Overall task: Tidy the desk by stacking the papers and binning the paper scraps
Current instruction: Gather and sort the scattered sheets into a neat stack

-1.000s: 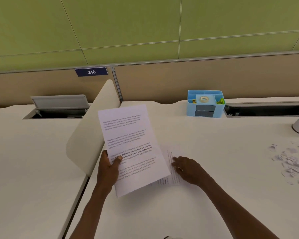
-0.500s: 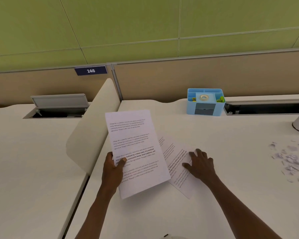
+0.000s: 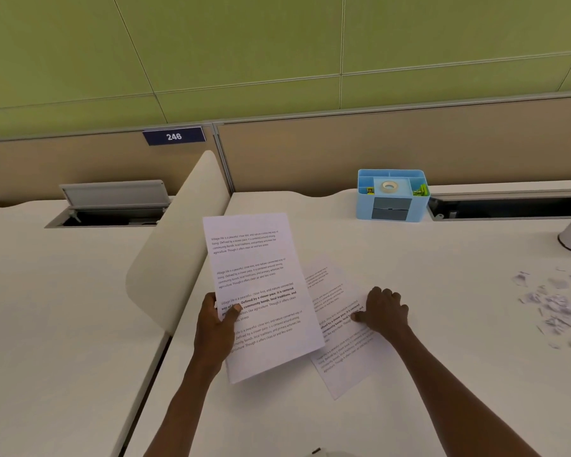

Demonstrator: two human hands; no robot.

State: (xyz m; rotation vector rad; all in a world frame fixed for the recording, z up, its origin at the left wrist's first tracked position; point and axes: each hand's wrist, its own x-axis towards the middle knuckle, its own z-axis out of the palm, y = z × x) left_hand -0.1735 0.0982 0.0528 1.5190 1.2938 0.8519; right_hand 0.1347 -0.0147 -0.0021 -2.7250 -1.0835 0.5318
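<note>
white papers with black print, white scraps, light-blue organiser, green wall

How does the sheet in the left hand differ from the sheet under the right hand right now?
The held sheet is lifted off the desk, pinched at its edge by the left hand; the desk sheet lies flat under the right hand. The held sheet shows in full and overlaps the desk sheet, hiding its left part. Both are white pages with similar printed paragraphs.
</note>
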